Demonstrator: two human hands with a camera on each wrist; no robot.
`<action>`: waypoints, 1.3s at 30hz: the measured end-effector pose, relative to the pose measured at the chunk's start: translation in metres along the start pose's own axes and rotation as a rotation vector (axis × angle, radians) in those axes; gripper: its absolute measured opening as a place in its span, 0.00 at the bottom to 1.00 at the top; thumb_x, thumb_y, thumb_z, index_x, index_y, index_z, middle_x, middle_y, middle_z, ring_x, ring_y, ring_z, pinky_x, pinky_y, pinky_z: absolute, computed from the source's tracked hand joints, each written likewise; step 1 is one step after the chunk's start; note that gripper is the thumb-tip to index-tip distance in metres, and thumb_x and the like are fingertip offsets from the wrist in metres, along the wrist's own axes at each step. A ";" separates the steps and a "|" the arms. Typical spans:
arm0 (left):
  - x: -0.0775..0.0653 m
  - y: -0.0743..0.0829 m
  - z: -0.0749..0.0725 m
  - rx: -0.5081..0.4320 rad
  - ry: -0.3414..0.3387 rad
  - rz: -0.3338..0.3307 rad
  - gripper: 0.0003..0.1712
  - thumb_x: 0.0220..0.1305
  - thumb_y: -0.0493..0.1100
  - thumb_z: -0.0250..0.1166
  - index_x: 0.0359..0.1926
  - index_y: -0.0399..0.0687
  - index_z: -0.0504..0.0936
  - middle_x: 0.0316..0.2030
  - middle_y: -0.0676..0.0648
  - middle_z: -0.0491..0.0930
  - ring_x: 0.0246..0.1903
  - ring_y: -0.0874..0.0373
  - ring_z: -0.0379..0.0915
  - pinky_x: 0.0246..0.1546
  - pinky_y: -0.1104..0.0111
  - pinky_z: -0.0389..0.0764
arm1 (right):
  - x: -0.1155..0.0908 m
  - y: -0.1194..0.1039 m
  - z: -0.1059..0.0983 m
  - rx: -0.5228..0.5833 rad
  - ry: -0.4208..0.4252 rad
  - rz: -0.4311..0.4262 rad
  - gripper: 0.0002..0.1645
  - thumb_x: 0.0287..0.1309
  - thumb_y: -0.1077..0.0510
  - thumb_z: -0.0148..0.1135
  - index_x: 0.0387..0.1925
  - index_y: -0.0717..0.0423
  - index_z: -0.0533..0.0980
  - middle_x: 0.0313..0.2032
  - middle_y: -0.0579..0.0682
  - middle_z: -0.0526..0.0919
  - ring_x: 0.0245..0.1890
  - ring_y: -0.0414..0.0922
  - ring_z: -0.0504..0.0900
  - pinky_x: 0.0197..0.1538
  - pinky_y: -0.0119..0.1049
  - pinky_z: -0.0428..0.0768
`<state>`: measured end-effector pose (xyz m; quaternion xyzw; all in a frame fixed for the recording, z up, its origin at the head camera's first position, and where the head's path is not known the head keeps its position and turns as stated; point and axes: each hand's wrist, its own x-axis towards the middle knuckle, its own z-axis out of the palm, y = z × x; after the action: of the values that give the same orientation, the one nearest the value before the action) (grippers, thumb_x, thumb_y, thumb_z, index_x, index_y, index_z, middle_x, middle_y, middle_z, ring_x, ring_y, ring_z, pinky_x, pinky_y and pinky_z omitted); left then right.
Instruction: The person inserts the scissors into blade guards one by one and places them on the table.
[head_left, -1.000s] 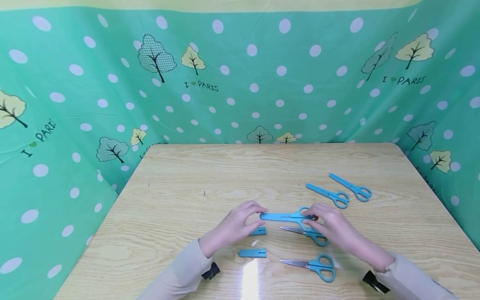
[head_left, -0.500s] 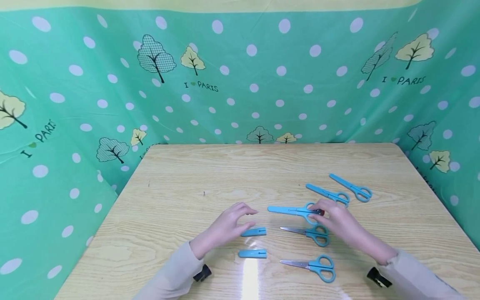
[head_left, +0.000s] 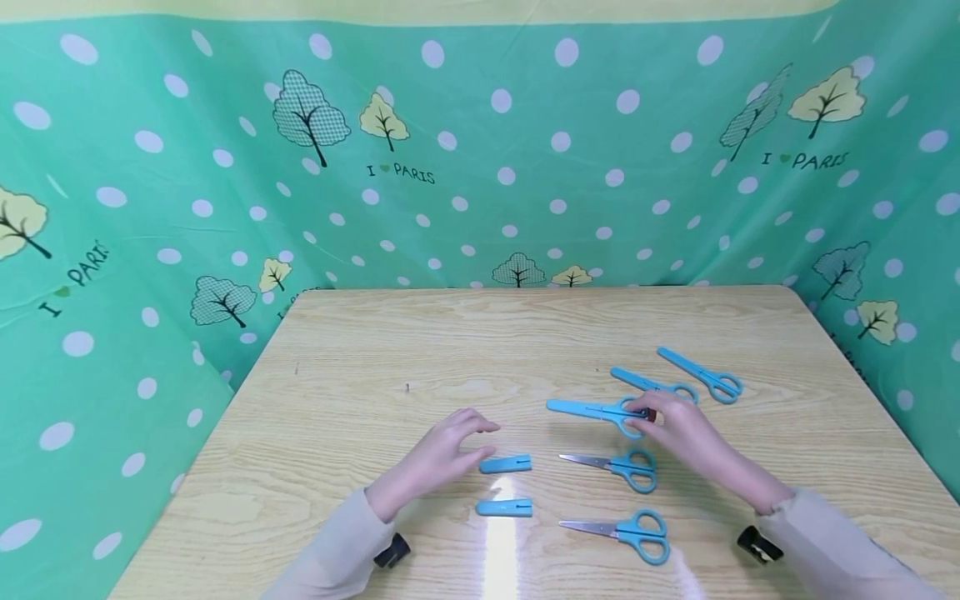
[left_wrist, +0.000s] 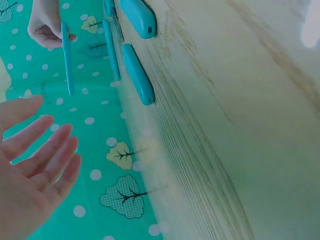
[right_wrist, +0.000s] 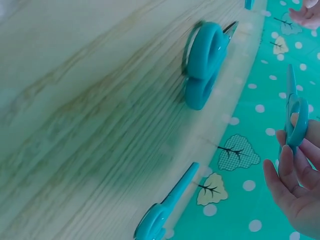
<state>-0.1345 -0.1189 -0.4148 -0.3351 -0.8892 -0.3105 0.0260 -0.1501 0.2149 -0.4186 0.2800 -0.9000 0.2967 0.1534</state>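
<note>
My right hand (head_left: 678,421) holds blue-handled scissors (head_left: 588,409) by their finger loops, with a blue cover over the blades. In the right wrist view these scissors (right_wrist: 295,112) are lifted above the table, thumb and fingers at the handles. My left hand (head_left: 442,454) holds nothing; its fingers are spread and relaxed in the left wrist view. Closest to it lies a blue blade cover (head_left: 505,464), with a second cover (head_left: 504,507) nearer the front. Two uncovered scissors, the upper pair (head_left: 615,467) and the lower pair (head_left: 622,532), lie to the right of those covers, blades pointing left.
Two covered scissors, one pair (head_left: 648,382) partly behind my right hand and another (head_left: 701,373) beyond it, lie at the back right. A wooden table (head_left: 420,342) bears everything, with a green dotted cloth (head_left: 480,150) hanging behind it.
My left hand has let go of the covered scissors' tip and drawn back left. My right hand has carried those scissors rightward and toward the back.
</note>
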 end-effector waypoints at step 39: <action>-0.021 -0.017 -0.009 0.013 -0.014 -0.085 0.17 0.57 0.42 0.59 0.46 0.39 0.76 0.40 0.47 0.76 0.40 0.56 0.71 0.42 0.65 0.75 | 0.003 0.042 0.011 0.013 -0.144 0.207 0.06 0.47 0.63 0.63 0.31 0.60 0.79 0.23 0.42 0.75 0.21 0.34 0.66 0.21 0.27 0.68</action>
<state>-0.1299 -0.1461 -0.4221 -0.2989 -0.9047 -0.3034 0.0087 -0.1785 0.2346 -0.4447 0.2072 -0.9308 0.2959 0.0550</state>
